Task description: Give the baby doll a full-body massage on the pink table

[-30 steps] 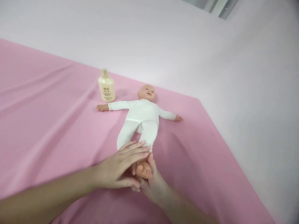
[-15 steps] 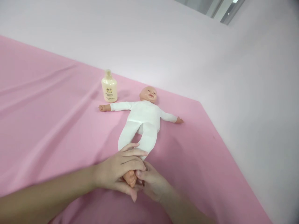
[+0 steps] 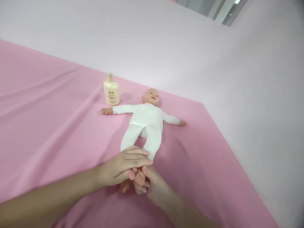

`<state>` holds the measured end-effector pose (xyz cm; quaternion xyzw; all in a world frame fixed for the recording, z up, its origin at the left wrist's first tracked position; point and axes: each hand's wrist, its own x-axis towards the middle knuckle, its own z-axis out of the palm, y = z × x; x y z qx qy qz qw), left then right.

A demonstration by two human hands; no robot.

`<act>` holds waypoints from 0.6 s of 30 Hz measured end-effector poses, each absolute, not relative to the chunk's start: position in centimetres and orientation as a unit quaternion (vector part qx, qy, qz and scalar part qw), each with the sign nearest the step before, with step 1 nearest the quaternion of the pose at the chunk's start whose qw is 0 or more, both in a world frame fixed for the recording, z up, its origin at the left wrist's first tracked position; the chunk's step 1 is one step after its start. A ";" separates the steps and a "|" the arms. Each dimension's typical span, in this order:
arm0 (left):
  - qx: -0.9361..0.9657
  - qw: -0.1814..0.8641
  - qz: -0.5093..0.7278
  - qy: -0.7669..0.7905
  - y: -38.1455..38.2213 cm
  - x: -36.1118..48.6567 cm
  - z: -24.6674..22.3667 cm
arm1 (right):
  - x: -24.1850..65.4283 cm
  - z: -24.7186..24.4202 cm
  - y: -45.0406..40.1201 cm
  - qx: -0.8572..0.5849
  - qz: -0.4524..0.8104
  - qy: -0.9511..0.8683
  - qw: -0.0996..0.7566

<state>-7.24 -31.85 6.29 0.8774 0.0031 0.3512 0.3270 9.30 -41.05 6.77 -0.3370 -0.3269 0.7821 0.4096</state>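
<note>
A baby doll [image 3: 147,115] in a white suit lies on its back with arms spread and its feet towards me. My left hand [image 3: 123,166] rests across its lower legs with the fingers stretched out flat and covers the ankles. My right hand [image 3: 154,183] is closed round the doll's foot [image 3: 139,178] on the right, thumb above and fingers below. The doll's other foot [image 3: 124,187] shows under my left hand, near its thumb.
A cream-coloured pump bottle [image 3: 111,91] stands upright beside the doll's outstretched arm on the left. Beneath everything lies a pink cloth [image 3: 59,126] with a few creases. A white surface [image 3: 178,53] extends beyond the cloth's edge.
My left hand has shifted and flattened over the legs, its thumb drawn up from below the feet. Both feet now show, where one was visible before. The bottle stays put.
</note>
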 end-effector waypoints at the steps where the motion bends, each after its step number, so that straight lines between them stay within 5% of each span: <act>1: 0.875 0.332 0.352 0.006 -31.8 -7.2 6.3 | 9.3 6.7 -41.1 -0.347 0.774 -0.332 0.413; 11: 0.898 0.304 0.310 0.069 -32.4 -7.2 5.9 | 8.8 6.0 -41.2 -0.449 0.717 -0.350 0.403; 18: 0.905 0.301 0.294 0.062 -32.2 -7.5 5.7 | 8.7 6.6 -41.1 -0.361 0.751 -0.367 0.413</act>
